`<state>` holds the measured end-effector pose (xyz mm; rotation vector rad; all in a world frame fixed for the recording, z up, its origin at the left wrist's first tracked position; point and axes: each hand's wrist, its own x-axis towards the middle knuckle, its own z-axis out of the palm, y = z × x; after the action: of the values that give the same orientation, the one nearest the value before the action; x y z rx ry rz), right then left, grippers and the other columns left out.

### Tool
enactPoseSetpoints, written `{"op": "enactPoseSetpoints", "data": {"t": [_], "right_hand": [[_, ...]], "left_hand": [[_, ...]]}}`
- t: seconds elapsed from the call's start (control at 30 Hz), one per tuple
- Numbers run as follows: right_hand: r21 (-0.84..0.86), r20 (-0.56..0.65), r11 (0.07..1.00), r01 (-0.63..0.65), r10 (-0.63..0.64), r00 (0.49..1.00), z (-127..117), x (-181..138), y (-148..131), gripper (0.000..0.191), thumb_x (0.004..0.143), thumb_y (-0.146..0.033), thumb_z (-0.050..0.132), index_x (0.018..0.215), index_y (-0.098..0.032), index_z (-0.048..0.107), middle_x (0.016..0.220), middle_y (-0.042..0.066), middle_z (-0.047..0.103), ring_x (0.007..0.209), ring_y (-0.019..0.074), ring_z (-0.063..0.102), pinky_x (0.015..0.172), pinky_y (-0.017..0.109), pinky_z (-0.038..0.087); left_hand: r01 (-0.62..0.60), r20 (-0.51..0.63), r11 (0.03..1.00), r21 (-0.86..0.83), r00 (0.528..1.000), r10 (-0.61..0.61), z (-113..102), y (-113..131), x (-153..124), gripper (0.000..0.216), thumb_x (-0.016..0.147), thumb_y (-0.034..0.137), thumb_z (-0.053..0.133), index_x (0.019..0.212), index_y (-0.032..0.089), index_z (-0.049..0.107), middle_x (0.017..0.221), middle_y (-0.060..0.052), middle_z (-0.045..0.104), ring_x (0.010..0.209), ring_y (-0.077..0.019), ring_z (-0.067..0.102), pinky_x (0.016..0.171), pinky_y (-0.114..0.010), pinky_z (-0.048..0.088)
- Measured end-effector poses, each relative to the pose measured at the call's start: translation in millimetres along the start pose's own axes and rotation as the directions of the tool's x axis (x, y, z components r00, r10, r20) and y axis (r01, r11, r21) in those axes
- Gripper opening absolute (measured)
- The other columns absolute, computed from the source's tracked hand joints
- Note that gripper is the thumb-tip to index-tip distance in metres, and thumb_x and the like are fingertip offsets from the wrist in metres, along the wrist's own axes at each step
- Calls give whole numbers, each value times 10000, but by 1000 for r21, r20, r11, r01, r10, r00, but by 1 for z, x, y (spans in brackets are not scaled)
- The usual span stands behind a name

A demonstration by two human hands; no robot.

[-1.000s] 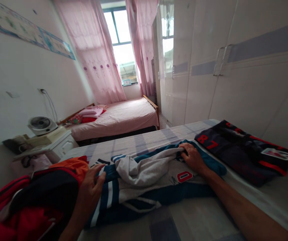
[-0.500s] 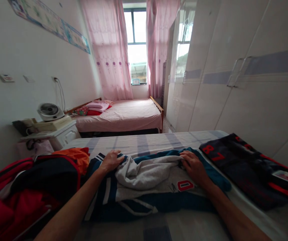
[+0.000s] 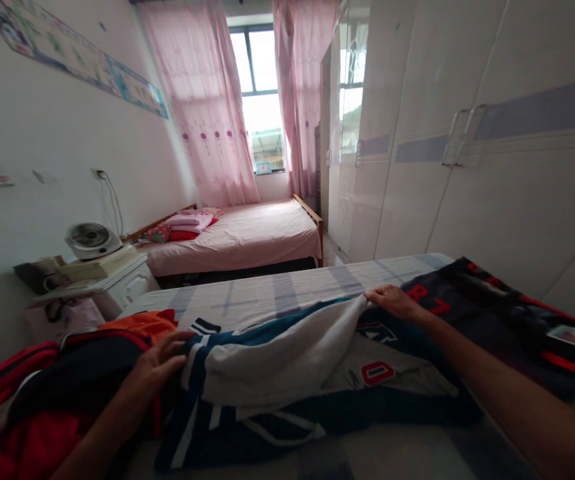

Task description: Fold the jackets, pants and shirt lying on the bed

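Observation:
A teal, grey and navy shirt with white stripes and a red-edged number lies spread on the bed in front of me. My right hand pinches its grey cloth at the far side, pulling a slanting fold up and taut. At the shirt's striped left end is my left hand, thumb and fingers apart, the fingertips touching or just beside the edge. A dark garment with red numbers lies flat beyond my right forearm.
Red, black and orange clothes are heaped at the left. A nightstand carries a small fan. Farther back stands a pink-covered bed; a white wardrobe lines the right. The near bed has a checked sheet.
My left hand has moved left and nearer, off the bunched cloth to the striped end. My right hand has lifted the grey cloth, stretching the bunch into a smoother fold. The view has shifted slightly.

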<state>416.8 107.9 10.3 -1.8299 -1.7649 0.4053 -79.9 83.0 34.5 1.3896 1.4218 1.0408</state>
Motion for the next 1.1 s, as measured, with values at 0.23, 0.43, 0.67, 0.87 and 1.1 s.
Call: {"op": "enactPoseSetpoints", "data": {"t": [0.23,0.43,0.67,0.87,1.1], "right_hand": [[157,18,987,19,-22,1000,6,3,6,425,771,-559,412,721,-186,609,731,21,634,721,179,561,644,267,412],[246,49,969,-20,8,999,-7,11,21,447,736,-582,455,741,-168,623,709,32,644,696,199,580,644,303,457],[225,59,974,-25,12,998,-3,10,25,539,836,-604,310,821,-195,660,707,38,664,731,211,616,660,305,472],[-88,-85,995,-35,28,996,1,13,23,353,807,-452,470,691,-164,639,764,98,665,832,274,608,761,373,431],[-393,-217,872,290,-394,893,26,-14,-30,434,906,-398,359,1268,-208,502,1356,87,485,1291,237,365,1044,406,273]], "left_hand": [[54,-51,997,-46,997,-56,9,10,3,458,600,347,760,1038,236,680,1014,-44,713,948,-258,659,758,-302,560],[191,-136,970,-148,968,-211,12,-2,10,267,662,150,695,924,196,712,914,-42,729,770,-179,685,591,-186,544],[241,-57,903,-355,959,-279,10,-18,7,434,692,169,656,1115,262,623,939,-28,723,758,-189,689,640,-275,566],[0,-102,923,385,994,43,0,-29,1,342,711,365,599,1009,217,673,1054,-70,682,983,-278,634,879,-388,503],[-410,125,480,775,845,519,35,-6,-11,400,869,411,425,1205,267,586,1367,-57,485,1248,-253,446,1060,-408,328]]}}
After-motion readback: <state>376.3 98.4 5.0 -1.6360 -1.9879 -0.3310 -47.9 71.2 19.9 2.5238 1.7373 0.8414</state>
